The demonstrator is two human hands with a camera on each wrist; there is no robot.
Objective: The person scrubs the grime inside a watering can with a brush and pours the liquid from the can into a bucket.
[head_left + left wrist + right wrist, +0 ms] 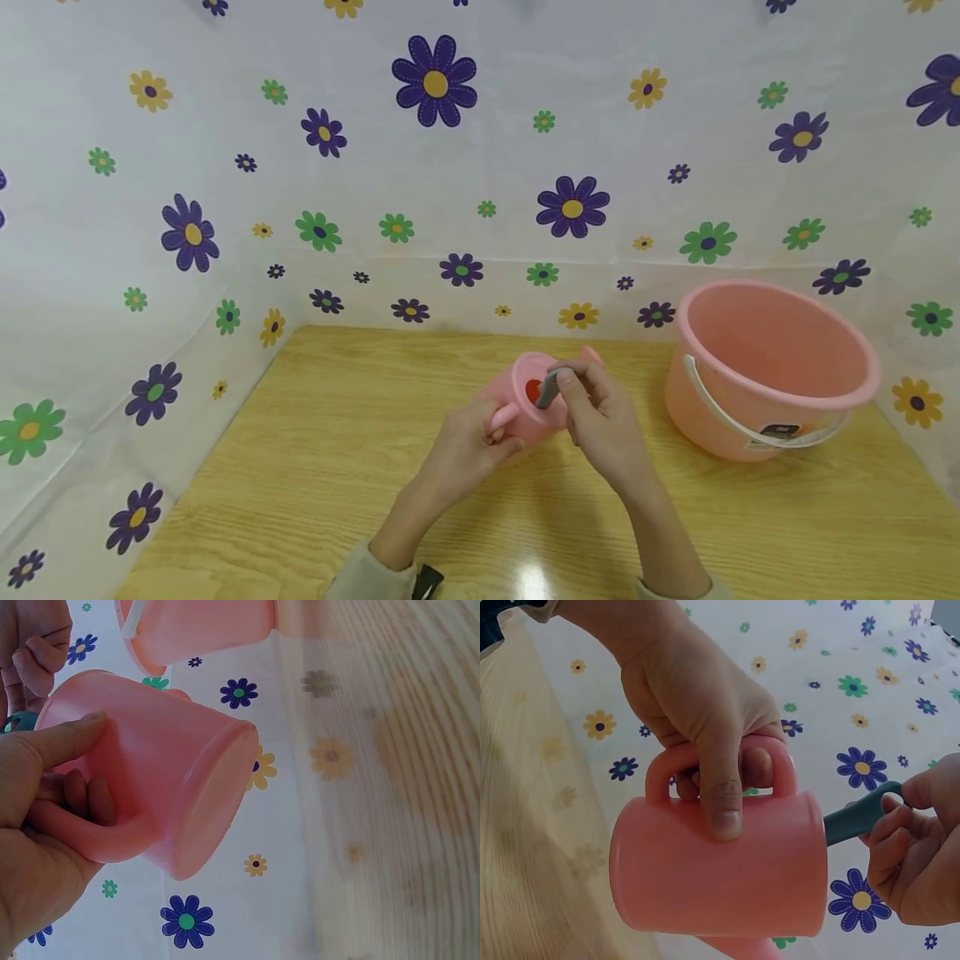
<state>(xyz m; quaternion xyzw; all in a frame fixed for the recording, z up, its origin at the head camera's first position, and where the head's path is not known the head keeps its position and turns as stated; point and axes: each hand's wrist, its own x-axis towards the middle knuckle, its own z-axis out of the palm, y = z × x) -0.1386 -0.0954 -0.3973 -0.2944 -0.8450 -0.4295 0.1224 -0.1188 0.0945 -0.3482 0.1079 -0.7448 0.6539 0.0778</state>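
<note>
Head view shows the left hand (465,446), fingers wrapped round the handle (658,780) of a tilted pink can (504,389) over the table (360,400), thumb laid on its side. The right hand (603,421) pinches a grey-green tool (549,388) reaching into its mouth; the red patch (532,390) inside is hard to identify. Wood spreads leftward, flowered cloth (495,150) bounds the back edge, and a pink bucket (690,417) stands to the right, apart from both hands.
</note>
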